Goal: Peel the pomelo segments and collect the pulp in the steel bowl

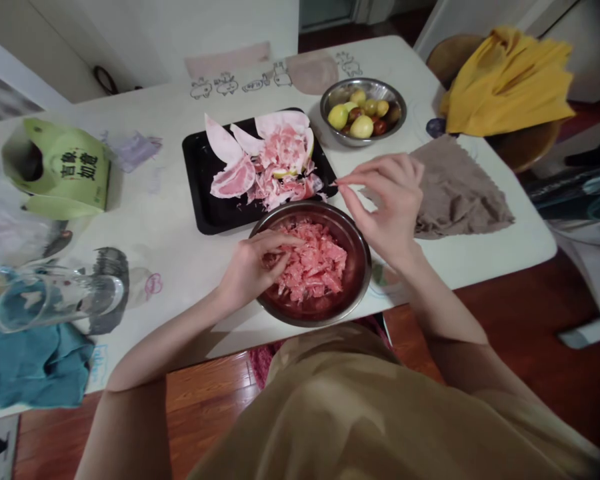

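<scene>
A steel bowl (pixel 357 280) of peeled pink grapefruit flesh (pixel 313 263) sits at the table's near edge. My left hand (pixel 253 267) rests inside the bowl, fingers curled on a piece of the flesh. My right hand (pixel 387 200) hovers over the bowl's right rim, thumb and fingers pinched on a thin scrap near the tray's corner. Behind the bowl a black tray (pixel 205 200) holds pink peel and membrane scraps (pixel 267 163).
A steel bowl of small green and red fruits (pixel 363 113) stands at the back right. A brown cloth (pixel 455 190) lies right of my hand. A green box (pixel 57 167), a glass jug (pixel 55 300) and a teal cloth (pixel 30 363) occupy the left. A yellow cloth (pixel 510 77) drapes a chair.
</scene>
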The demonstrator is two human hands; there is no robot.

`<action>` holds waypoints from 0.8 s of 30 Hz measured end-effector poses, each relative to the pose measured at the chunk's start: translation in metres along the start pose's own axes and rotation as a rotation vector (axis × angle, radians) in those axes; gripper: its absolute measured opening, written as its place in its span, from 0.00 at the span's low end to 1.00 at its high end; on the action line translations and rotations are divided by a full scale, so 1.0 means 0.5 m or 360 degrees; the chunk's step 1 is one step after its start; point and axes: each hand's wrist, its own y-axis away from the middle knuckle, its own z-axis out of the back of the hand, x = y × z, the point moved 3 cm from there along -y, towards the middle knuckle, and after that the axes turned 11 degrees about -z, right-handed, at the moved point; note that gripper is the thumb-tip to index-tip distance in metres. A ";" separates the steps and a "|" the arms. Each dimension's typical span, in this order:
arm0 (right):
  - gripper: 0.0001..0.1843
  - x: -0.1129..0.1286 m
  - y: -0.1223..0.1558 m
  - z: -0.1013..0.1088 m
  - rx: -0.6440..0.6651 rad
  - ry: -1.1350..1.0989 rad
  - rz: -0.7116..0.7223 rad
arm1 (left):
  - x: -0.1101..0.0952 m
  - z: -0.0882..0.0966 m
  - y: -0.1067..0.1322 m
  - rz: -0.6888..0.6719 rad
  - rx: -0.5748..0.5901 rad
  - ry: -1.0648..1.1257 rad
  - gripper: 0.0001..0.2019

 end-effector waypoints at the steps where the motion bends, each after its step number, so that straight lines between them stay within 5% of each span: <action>1: 0.12 -0.008 -0.016 -0.009 0.0054 0.0015 0.0006 | 0.000 0.003 0.000 -0.0012 0.0001 -0.0025 0.14; 8: 0.13 -0.035 -0.134 -0.116 0.0385 0.0098 0.0103 | -0.009 0.001 -0.010 -0.0292 0.0062 -0.0098 0.17; 16: 0.10 -0.056 -0.212 -0.240 0.0549 0.0276 0.0188 | -0.006 -0.023 -0.002 -0.0549 0.0448 -0.0273 0.31; 20: 0.09 -0.059 -0.203 -0.250 0.0610 0.0275 0.0207 | -0.007 -0.019 0.000 -0.0537 0.0539 -0.0389 0.34; 24: 0.10 -0.045 -0.176 -0.202 0.0658 0.0179 0.0177 | -0.010 -0.007 -0.002 -0.0567 0.0433 -0.0396 0.30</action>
